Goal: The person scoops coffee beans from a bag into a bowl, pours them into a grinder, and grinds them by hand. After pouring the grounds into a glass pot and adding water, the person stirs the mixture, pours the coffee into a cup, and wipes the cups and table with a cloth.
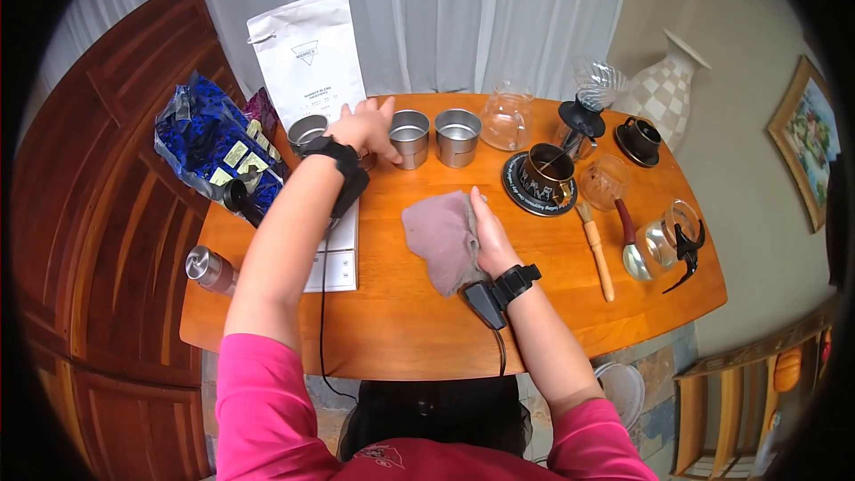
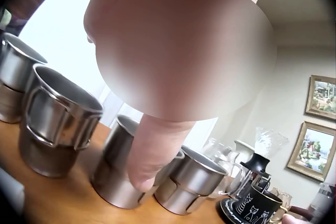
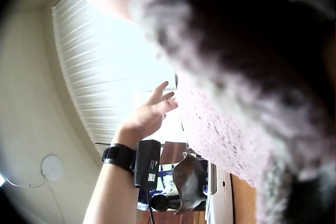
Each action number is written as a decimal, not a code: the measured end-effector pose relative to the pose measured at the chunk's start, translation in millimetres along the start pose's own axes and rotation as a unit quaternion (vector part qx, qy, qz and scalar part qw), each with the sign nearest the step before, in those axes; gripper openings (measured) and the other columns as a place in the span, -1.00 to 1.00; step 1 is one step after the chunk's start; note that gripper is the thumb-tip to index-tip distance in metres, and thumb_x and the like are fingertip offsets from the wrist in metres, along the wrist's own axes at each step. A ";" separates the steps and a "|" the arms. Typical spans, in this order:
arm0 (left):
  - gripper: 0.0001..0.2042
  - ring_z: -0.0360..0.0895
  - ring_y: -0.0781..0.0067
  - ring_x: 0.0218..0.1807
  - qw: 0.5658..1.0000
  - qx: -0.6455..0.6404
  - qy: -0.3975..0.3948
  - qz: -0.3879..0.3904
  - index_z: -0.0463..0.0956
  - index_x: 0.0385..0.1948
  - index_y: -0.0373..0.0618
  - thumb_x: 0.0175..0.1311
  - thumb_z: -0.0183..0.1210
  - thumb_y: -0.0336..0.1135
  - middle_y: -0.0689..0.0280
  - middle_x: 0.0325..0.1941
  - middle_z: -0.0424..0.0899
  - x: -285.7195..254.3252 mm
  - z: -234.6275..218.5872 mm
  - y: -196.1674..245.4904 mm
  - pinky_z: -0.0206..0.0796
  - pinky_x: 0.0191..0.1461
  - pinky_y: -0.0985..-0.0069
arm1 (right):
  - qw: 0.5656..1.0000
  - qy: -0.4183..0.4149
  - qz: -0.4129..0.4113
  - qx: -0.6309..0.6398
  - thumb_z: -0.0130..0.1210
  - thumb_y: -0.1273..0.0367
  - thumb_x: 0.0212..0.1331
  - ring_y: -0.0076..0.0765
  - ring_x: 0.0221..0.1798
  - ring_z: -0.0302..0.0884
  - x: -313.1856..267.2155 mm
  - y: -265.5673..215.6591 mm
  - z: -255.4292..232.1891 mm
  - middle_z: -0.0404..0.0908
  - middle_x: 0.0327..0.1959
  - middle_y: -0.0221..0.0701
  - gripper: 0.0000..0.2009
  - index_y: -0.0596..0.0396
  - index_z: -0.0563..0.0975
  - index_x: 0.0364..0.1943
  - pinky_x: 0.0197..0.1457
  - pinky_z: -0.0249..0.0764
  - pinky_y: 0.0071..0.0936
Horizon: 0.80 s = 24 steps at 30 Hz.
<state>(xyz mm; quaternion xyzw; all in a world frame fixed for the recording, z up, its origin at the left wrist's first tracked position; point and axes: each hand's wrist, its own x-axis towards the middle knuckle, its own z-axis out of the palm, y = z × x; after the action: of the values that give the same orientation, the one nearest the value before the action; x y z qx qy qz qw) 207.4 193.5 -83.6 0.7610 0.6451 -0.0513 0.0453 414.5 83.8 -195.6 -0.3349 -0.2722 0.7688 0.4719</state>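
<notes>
My left hand [image 1: 363, 131] [image 2: 176, 56] reaches over a row of steel cups, fingers spread and nothing held. Its thumb hangs in front of a steel cup [image 1: 410, 141] [image 2: 113, 174]; whether they touch I cannot tell. Another steel cup [image 1: 458, 139] [image 2: 190, 179] stands to the right, and one [image 1: 308, 130] stands to the left by the white bag [image 1: 307, 62]. Another cup [image 2: 58, 124] is mostly hidden by the hand in the head view. Above the table's middle, my right hand [image 1: 495, 239] grips a folded pinkish-grey cloth [image 1: 438, 236] [image 3: 220, 129].
Left: blue bag [image 1: 214, 134], scale [image 1: 340, 269], steel-topped grinder [image 1: 211, 269]. Right: glass server [image 1: 508, 120], dripper [image 1: 583, 116], black cup [image 1: 549, 175] on its saucer, wooden-handled brush [image 1: 597, 254], glass pot [image 1: 663, 245], another black cup [image 1: 639, 138]. A cable [image 1: 322, 330] runs down from my left wrist.
</notes>
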 end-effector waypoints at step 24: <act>-0.14 0.21 -0.05 0.15 0.963 -0.111 0.226 0.100 0.01 0.26 -0.01 -0.28 0.19 -0.50 0.02 0.05 0.25 -107.0 38.3 92.6 -0.07 0.21 -0.13 | 0.986 -0.063 -0.149 0.028 0.00 0.17 0.21 -0.39 -0.02 0.45 -8.1 -2.4 7.7 0.49 -0.04 -0.36 -0.61 0.11 0.37 0.03 0.08 0.36 -0.43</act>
<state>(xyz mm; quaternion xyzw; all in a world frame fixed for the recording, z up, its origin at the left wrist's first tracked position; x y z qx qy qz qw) 280.6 68.6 -106.6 0.8039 0.5605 0.1985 -0.0121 412.5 76.7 -186.9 -0.2281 -0.3271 0.7166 0.5723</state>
